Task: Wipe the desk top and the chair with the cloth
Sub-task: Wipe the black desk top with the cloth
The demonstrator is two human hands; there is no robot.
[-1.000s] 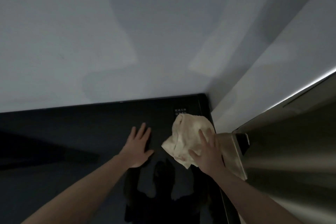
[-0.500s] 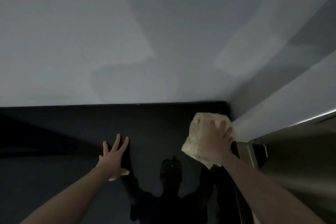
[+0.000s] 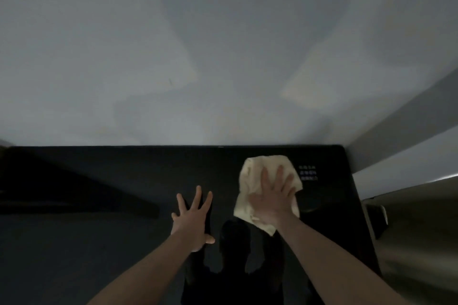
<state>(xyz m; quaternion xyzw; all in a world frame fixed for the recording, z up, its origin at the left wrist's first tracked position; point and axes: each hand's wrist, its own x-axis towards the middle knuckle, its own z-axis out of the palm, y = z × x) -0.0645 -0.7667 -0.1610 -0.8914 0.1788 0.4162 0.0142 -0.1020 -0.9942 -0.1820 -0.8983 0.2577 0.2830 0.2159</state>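
Cloth [image 3: 257,181], cream and crumpled, lies on the glossy black desk top [image 3: 124,242] near its far right corner, just short of the far edge that meets the pale wall [image 3: 223,44]. Right hand [image 3: 273,202] presses flat on the cloth, fingers straight and slightly spread, with folds of fabric showing beyond the fingertips and below the wrist. Left hand [image 3: 192,220] rests palm down on the bare desk top just left of the cloth, fingers straight and splayed, holding nothing. Small white printed label [image 3: 308,173], three short lines, sits on the desk top just right of the cloth; its characters are too blurred to read. Dark reflection of the person [image 3: 233,267] shows in the surface between the forearms. Brushed metal surface [image 3: 421,230] adjoins the right edge.
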